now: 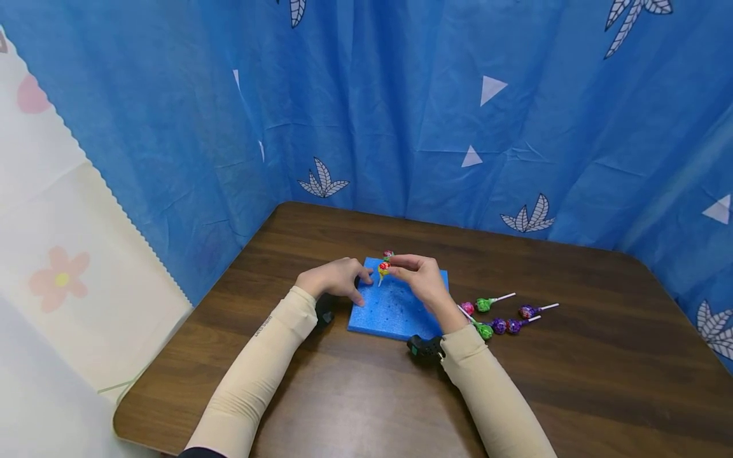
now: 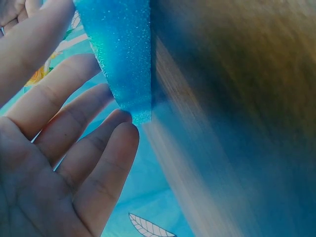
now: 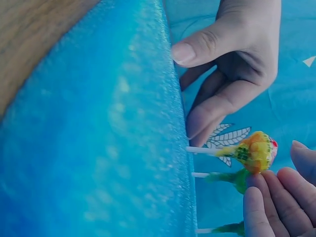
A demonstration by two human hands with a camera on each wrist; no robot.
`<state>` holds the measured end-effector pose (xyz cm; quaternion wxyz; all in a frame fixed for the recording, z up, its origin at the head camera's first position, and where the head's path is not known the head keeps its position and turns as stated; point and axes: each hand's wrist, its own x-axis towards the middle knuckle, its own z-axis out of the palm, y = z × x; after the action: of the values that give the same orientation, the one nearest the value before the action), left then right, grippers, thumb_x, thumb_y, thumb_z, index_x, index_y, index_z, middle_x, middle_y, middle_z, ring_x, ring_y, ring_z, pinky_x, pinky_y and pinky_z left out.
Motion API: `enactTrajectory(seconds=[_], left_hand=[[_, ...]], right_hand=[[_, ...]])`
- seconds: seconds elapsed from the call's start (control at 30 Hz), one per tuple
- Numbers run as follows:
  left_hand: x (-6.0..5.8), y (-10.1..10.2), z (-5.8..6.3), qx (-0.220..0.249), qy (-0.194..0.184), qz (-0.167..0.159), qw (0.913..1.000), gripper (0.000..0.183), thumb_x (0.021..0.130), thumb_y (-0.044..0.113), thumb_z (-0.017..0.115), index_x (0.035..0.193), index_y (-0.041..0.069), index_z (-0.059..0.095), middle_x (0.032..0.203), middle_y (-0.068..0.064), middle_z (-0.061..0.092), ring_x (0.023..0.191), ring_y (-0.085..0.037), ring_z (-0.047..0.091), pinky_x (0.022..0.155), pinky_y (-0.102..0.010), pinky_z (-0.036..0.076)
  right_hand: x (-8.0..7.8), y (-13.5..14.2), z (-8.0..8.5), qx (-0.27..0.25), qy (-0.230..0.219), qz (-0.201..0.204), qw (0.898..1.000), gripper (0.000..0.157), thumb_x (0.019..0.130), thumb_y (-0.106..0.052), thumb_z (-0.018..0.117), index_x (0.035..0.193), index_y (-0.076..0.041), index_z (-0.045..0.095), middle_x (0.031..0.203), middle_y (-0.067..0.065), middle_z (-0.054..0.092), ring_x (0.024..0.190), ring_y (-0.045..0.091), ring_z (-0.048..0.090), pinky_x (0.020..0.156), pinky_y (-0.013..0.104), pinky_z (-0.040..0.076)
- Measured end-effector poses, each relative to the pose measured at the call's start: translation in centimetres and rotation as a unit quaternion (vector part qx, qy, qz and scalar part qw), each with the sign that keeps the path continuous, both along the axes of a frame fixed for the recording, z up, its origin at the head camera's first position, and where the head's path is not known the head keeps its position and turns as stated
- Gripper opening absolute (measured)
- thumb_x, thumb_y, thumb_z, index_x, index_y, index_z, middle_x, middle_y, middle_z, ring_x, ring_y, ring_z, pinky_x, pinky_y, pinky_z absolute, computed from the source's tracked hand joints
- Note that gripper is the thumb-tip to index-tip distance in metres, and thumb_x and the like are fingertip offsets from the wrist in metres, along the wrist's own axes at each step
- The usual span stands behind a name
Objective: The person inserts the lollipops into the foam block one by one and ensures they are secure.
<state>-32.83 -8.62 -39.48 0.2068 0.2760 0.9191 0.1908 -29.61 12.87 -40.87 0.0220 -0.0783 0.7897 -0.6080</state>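
A blue foam board (image 1: 380, 318) with small holes lies on the table. In the right wrist view, a yellow-and-orange lollipop (image 3: 257, 153) stands by its white stick in the board, with a green-wrapped lollipop (image 3: 240, 180) and the green base of another lollipop (image 3: 233, 228) beside it. My right hand (image 1: 422, 278) is at the yellow lollipop, fingertips right at the candy and thumb apart from it. My left hand (image 1: 338, 278) rests at the board's left edge, fingers loosely spread; its fingertips touch the foam in the left wrist view.
Right of the board, several loose lollipops lie on the wooden table (image 1: 572, 375), among them a green one (image 1: 483, 305), a pink one (image 1: 467, 308) and a purple one (image 1: 513, 326). A blue curtain (image 1: 372, 114) hangs behind the table.
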Motion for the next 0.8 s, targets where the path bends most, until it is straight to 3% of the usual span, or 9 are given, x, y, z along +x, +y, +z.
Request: enactTrajectory(seconds=[0.4, 0.6, 0.8], left_hand=[[-0.1, 0.1, -0.2, 0.000, 0.004, 0.003, 1.0000, 0.053, 0.083, 0.028, 0.082, 0.131, 0.011, 0.067, 0.153, -0.005, 0.049, 0.147, -0.027, 0.041, 0.117, -0.044, 0.040], [-0.1, 0.0, -0.2, -0.003, 0.012, 0.002, 0.9999, 0.052, 0.083, 0.029, 0.083, 0.129, 0.012, 0.069, 0.152, -0.006, 0.051, 0.147, -0.028, 0.040, 0.118, -0.045, 0.038], [0.0, 0.1, -0.2, -0.002, 0.011, -0.001, 0.9999, 0.052, 0.083, 0.029, 0.083, 0.130, 0.012, 0.068, 0.154, -0.004, 0.049, 0.148, -0.028, 0.038, 0.118, -0.045, 0.037]], right_hand=[[0.5, 1.4, 1.2, 0.009, -0.001, -0.009, 1.000, 0.030, 0.096, -0.018, 0.069, 0.122, -0.005, 0.071, 0.125, 0.015, 0.070, 0.118, 0.028, 0.064, 0.104, 0.044, 0.052], [1.0, 3.1, 2.5, -0.002, 0.010, 0.003, 1.000, 0.032, 0.097, -0.017, 0.066, 0.125, 0.000, 0.068, 0.126, 0.019, 0.068, 0.116, 0.029, 0.066, 0.106, 0.045, 0.051], [1.1, 5.5, 2.9, 0.002, 0.009, 0.012, 1.000, 0.036, 0.098, -0.018, 0.066, 0.127, 0.004, 0.064, 0.127, 0.024, 0.066, 0.116, 0.039, 0.066, 0.106, 0.048, 0.050]])
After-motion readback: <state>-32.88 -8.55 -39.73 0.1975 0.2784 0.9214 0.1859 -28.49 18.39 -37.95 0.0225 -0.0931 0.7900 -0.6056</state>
